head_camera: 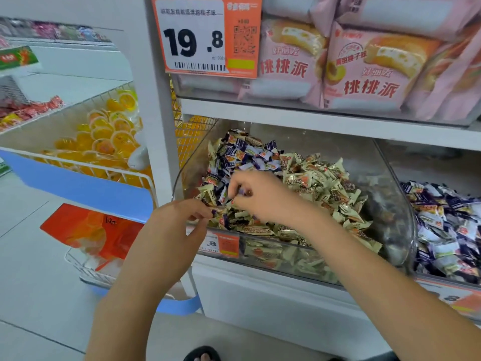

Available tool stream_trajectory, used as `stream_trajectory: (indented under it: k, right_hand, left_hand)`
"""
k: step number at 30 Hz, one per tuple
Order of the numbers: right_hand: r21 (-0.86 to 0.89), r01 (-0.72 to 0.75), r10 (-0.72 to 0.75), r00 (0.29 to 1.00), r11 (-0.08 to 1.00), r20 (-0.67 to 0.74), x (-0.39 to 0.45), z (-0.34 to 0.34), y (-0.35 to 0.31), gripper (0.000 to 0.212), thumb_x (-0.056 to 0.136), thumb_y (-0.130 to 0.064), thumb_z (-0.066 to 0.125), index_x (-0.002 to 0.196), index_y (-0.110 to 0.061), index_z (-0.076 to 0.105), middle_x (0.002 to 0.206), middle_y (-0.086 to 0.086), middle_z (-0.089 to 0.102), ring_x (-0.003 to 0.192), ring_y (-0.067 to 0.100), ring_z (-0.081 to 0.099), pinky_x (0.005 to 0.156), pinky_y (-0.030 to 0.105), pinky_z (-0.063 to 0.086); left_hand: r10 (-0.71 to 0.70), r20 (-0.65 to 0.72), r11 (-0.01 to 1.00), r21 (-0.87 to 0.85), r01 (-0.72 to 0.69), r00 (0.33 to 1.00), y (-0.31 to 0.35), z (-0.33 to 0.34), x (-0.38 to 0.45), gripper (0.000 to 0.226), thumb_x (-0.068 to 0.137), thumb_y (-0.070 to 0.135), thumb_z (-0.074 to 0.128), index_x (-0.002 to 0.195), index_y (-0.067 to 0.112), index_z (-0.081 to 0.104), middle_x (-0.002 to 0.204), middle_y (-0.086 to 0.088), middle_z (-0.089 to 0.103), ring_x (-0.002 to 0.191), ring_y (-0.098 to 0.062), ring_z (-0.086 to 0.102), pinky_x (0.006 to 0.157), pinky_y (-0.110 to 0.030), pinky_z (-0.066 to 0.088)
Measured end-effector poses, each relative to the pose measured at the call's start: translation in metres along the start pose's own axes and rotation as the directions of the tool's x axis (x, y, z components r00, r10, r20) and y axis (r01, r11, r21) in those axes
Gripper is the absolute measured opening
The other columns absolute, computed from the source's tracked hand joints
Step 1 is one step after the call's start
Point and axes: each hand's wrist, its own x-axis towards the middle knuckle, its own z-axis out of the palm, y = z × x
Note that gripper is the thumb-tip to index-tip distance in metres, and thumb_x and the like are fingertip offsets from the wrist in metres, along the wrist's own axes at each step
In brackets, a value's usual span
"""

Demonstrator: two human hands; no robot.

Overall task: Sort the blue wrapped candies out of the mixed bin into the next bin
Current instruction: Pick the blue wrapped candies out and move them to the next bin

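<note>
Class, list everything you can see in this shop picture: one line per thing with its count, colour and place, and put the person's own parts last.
mixed bin: one, clear plastic, middle shelf, heaped with sweets
blue wrapped candies: many, blue-purple and white, back left of the mixed bin
beige wrapped candies: many, cream-gold, filling the rest of that bin
next bin: one, clear, to the right, holding blue wrapped candies
price sign: one, orange and white, reads 19.8, upper shelf
pink cake packs: several, pink, upper shelf
jelly cups: many, yellow-orange, wire basket at left
left hand: one, pinching a sweet at the bin's front
right hand: one, gripping sweets over the pile
</note>
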Motion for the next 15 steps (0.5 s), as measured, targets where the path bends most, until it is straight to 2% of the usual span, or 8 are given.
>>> stream_trajectory:
  k: [1,3,7,8,10,12,13,15]
  right_hand:
    - [-0.095,0.002,0.005,0.998,0.996,0.065,-0.001,0.007,0.003,0.017,0.088,-0.006,0.055,0.099,-0.016,0.063,0.091,-0.002,0.063,0.065,0.007,0.055,0.061,0.02,0.049]
    - [-0.276,-0.042,0.059,0.997,0.96,0.056,0.0,0.017,0.016,0.039,0.085,0.007,0.05,0.11,-0.021,0.063,0.1,0.001,0.062,0.079,0.016,0.06,0.071,0.035,0.054]
    - [-0.263,-0.067,0.075,0.997,0.963,0.02,0.001,0.023,0.036,0.069,0.082,0.014,0.047,0.132,-0.035,0.05,0.106,0.003,0.06,0.066,0.019,0.058,0.061,0.039,0.054]
    - [-0.26,-0.048,0.061,0.997,0.964,0.04,0.002,0.025,0.039,0.068,0.082,0.012,0.048,0.13,-0.036,0.051,0.108,0.003,0.06,0.065,0.019,0.058,0.06,0.039,0.053]
    - [-0.212,-0.016,0.035,0.996,0.977,0.085,0.005,0.026,0.041,0.053,0.084,0.004,0.053,0.118,-0.037,0.059,0.108,0.002,0.063,0.072,0.019,0.061,0.068,0.039,0.055]
    - [-0.134,-0.026,0.046,0.987,0.991,0.152,0.009,0.024,0.04,0.028,0.088,-0.014,0.062,0.109,-0.032,0.064,0.107,0.0,0.065,0.086,0.019,0.062,0.08,0.037,0.053]
    - [-0.106,-0.037,0.058,0.977,0.994,0.205,0.011,0.022,0.038,0.023,0.088,-0.023,0.064,0.11,-0.028,0.064,0.11,0.0,0.065,0.092,0.019,0.061,0.084,0.035,0.051]
    - [-0.117,-0.063,0.095,0.952,0.991,0.292,0.015,0.022,0.035,0.039,0.085,-0.035,0.066,0.121,-0.023,0.059,0.118,0.003,0.061,0.101,0.023,0.059,0.089,0.038,0.049]
  left_hand:
    - [0.0,0.001,1.0,0.002,0.0,1.0,0.0,0.0,0.0,0.015,0.086,0.011,0.062,0.09,0.024,0.069,0.088,0.012,0.065,0.082,-0.002,0.057,0.069,-0.007,0.039]
    - [-0.001,0.009,1.0,0.011,0.001,1.0,0.001,-0.001,-0.001,0.016,0.086,0.011,0.061,0.091,0.024,0.069,0.089,0.013,0.064,0.081,0.0,0.055,0.068,-0.004,0.036]
    - [0.0,0.045,1.0,0.013,-0.001,0.999,0.004,-0.002,0.01,0.017,0.088,0.01,0.058,0.091,0.023,0.069,0.089,0.011,0.065,0.082,-0.005,0.057,0.069,-0.008,0.041]
    - [-0.004,0.062,1.0,0.024,0.002,0.998,0.006,0.0,0.016,0.017,0.089,0.009,0.057,0.091,0.022,0.068,0.089,0.009,0.065,0.082,-0.007,0.058,0.069,-0.013,0.045]
    - [-0.022,0.111,0.993,0.122,0.008,0.994,0.005,0.007,0.029,0.019,0.09,0.007,0.052,0.091,0.019,0.067,0.089,0.003,0.067,0.079,-0.014,0.059,0.069,-0.027,0.05]
    - [-0.079,0.184,0.965,0.262,0.029,0.98,0.002,0.021,0.041,0.022,0.089,0.006,0.048,0.093,0.015,0.068,0.091,-0.003,0.067,0.08,-0.021,0.061,0.072,-0.034,0.051]
    - [-0.116,0.222,0.952,0.304,0.044,0.968,-0.001,0.028,0.045,0.023,0.089,0.005,0.049,0.093,0.014,0.069,0.092,-0.005,0.067,0.082,-0.023,0.062,0.074,-0.037,0.052]
    - [-0.177,0.288,0.94,0.333,0.075,0.941,-0.005,0.038,0.052,0.021,0.088,0.006,0.053,0.095,0.015,0.07,0.096,-0.006,0.066,0.086,-0.026,0.063,0.079,-0.04,0.053]
